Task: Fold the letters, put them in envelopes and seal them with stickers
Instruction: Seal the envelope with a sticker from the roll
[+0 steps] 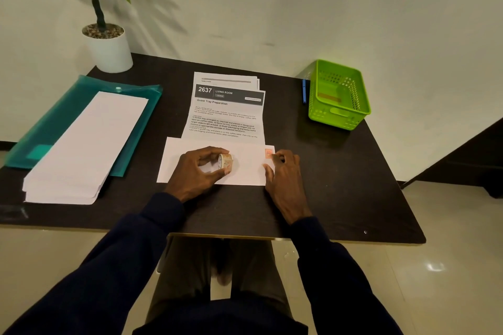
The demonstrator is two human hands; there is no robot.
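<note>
A white envelope lies flat at the middle of the dark table. My left hand rests on it and grips a small roll of patterned sticker tape. My right hand presses its fingertips at the envelope's right end, beside an orange sticker stuck on the corner. Behind the envelope lies a stack of printed letters, the top sheet headed "2637 Living Room".
A stack of blank envelopes lies at the left on a teal plastic folder. A potted plant stands at the back left. A green basket and a blue pen sit at the back right.
</note>
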